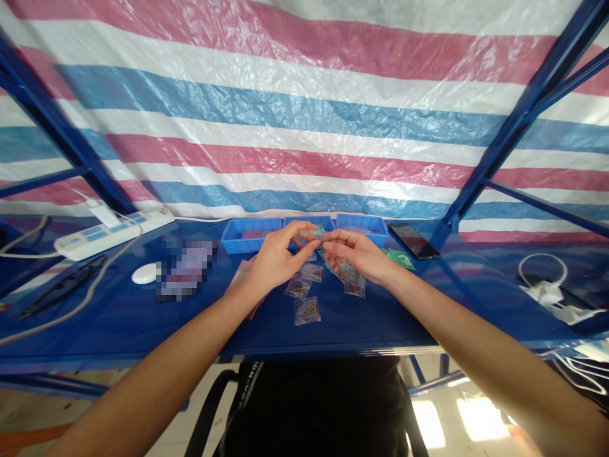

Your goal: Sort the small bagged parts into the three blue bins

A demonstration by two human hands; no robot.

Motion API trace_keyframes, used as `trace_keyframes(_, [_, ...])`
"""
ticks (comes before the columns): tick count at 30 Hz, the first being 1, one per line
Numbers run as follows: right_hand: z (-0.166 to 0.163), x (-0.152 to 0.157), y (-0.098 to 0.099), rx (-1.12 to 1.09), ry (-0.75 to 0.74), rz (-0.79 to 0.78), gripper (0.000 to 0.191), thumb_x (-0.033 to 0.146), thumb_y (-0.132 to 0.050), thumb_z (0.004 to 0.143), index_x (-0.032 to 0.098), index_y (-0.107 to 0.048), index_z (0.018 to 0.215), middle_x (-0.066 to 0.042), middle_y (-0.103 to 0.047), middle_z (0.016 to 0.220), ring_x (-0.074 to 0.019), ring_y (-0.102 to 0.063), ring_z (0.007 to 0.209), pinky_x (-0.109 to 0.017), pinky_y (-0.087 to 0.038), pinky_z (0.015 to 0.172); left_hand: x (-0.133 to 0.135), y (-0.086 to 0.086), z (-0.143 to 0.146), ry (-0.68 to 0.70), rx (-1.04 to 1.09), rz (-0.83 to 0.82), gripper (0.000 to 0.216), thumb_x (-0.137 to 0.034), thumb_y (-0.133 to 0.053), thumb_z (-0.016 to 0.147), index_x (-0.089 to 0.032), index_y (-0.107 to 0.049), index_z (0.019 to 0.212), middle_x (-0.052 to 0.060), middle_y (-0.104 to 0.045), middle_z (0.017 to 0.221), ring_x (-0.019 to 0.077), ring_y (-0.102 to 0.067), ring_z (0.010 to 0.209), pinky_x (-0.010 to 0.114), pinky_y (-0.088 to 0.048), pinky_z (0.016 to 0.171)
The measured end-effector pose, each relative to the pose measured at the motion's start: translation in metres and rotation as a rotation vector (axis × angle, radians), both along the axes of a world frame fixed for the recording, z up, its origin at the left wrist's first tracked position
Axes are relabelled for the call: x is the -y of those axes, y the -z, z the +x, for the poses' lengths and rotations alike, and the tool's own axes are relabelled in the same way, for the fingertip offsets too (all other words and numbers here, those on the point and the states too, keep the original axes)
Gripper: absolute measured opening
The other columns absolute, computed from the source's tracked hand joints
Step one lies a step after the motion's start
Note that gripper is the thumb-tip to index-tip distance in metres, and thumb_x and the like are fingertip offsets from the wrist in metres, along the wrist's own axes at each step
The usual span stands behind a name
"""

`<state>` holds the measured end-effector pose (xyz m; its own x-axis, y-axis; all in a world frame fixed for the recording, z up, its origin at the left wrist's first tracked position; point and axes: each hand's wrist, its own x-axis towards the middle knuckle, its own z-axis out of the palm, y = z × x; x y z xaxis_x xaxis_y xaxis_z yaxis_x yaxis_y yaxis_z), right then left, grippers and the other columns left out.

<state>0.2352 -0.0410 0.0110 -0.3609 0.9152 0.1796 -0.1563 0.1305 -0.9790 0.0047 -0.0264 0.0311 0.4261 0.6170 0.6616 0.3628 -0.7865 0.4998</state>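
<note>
Above the middle of the table, my left hand (285, 252) has its thumb and forefinger bent into a pinch. My right hand (354, 252) meets it fingertip to fingertip, its fingers curled together. Whatever lies between the fingertips is too small and too hidden to name. Below the hands are several small clear plastic bags with thin brass-coloured pieces inside, among them a front bag (307, 311), a bag to its upper left (297, 287) and one under my right hand (354, 284). Behind the hands stand a left blue tray (245, 244), a middle blue tray (291, 222) and a right blue tray (375, 238).
A black phone (413, 240) lies right of the trays, near green packets (400, 258). Pinkish packets (242, 271) are partly under my left wrist. Leftward are a white power strip (114, 233), a cable, a white oval object (145, 273) and a pixelated item (188, 270).
</note>
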Motion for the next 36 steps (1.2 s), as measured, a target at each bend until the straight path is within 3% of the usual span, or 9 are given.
trace_keyframes(6, [0.0012, -0.0031, 0.0021, 0.043, 0.074, 0.023, 0.039, 0.055, -0.088, 0.081, 0.020, -0.073, 0.092, 0.005, -0.061, 0.067, -0.0103, -0.051, 0.054, -0.026, -0.044, 0.053, -0.0002, -0.0013, -0.0009, 0.050, -0.022, -0.053, 0.044, -0.042, -0.068, 0.101, -0.022, -0.061, 0.140, 0.005, -0.077, 0.102, 0.0185, -0.071, 0.083, 0.033, -0.059, 0.083])
trace_keyframes(10, [0.0020, -0.0030, -0.0006, -0.001, 0.072, -0.007, 0.037, 0.050, -0.090, 0.080, 0.020, -0.071, 0.084, 0.005, -0.059, 0.064, -0.0101, -0.048, 0.053, -0.027, -0.040, 0.053, -0.0002, -0.0012, -0.0006, 0.062, -0.058, -0.051, 0.048, -0.043, -0.072, 0.099, -0.025, -0.062, 0.142, 0.009, -0.073, 0.123, 0.0198, -0.072, 0.089, 0.034, -0.061, 0.081])
trace_keyframes(14, [0.0008, -0.0009, -0.0033, -0.027, 0.081, -0.042, 0.037, 0.050, -0.091, 0.078, 0.020, -0.070, 0.085, 0.006, -0.057, 0.063, -0.0099, -0.046, 0.053, -0.027, -0.038, 0.052, -0.0007, -0.0007, 0.0000, 0.088, -0.059, 0.038, 0.045, -0.039, -0.079, 0.094, -0.026, -0.068, 0.136, 0.013, -0.063, 0.144, 0.0272, -0.068, 0.118, 0.038, -0.063, 0.088])
trace_keyframes(17, [0.0005, -0.0001, -0.0038, -0.035, 0.084, -0.056, 0.038, 0.051, -0.091, 0.078, 0.020, -0.070, 0.085, 0.006, -0.057, 0.064, -0.0099, -0.045, 0.053, -0.026, -0.038, 0.052, -0.0024, -0.0003, -0.0009, 0.088, -0.060, 0.102, 0.031, -0.033, -0.075, 0.097, -0.026, -0.074, 0.127, 0.013, -0.060, 0.146, 0.0302, -0.060, 0.135, 0.041, -0.062, 0.096])
trace_keyframes(22, [0.0012, -0.0001, -0.0037, -0.060, 0.055, -0.077, 0.037, 0.051, -0.089, 0.080, 0.020, -0.068, 0.082, 0.005, -0.056, 0.064, -0.0105, -0.046, 0.054, -0.027, -0.038, 0.053, -0.0053, -0.0003, -0.0032, 0.082, -0.059, 0.150, 0.018, -0.028, -0.069, 0.102, -0.025, -0.078, 0.117, 0.011, -0.068, 0.134, 0.0258, -0.067, 0.124, 0.045, -0.055, 0.110])
trace_keyframes(28, [0.0015, 0.0026, -0.0050, -0.091, 0.002, -0.154, 0.035, 0.048, -0.090, 0.079, 0.019, -0.071, 0.085, 0.005, -0.056, 0.064, -0.0095, -0.045, 0.054, -0.026, -0.038, 0.053, -0.0025, -0.0014, -0.0008, 0.124, -0.067, 0.138, 0.022, -0.027, -0.070, 0.100, -0.024, -0.075, 0.121, 0.010, -0.072, 0.132, 0.0244, -0.070, 0.119, 0.040, -0.059, 0.101])
trace_keyframes(32, [0.0001, 0.0057, -0.0069, -0.088, -0.031, -0.181, 0.035, 0.046, -0.092, 0.077, 0.018, -0.073, 0.087, 0.005, -0.056, 0.064, -0.0099, -0.046, 0.054, -0.026, -0.039, 0.053, -0.0024, 0.0007, 0.0001, 0.114, -0.097, 0.146, 0.022, -0.025, -0.067, 0.101, -0.024, -0.076, 0.122, 0.009, -0.075, 0.129, 0.0244, -0.071, 0.120, 0.041, -0.057, 0.106])
trace_keyframes(36, [-0.0006, 0.0058, -0.0066, -0.073, -0.050, -0.172, 0.038, 0.052, -0.088, 0.083, 0.017, -0.075, 0.091, 0.004, -0.057, 0.064, -0.0097, -0.047, 0.054, -0.025, -0.040, 0.052, -0.0034, 0.0010, -0.0014, 0.101, -0.112, 0.127, 0.020, -0.028, -0.063, 0.105, -0.022, -0.077, 0.117, 0.009, -0.078, 0.119, 0.0232, -0.074, 0.111, 0.038, -0.057, 0.100])
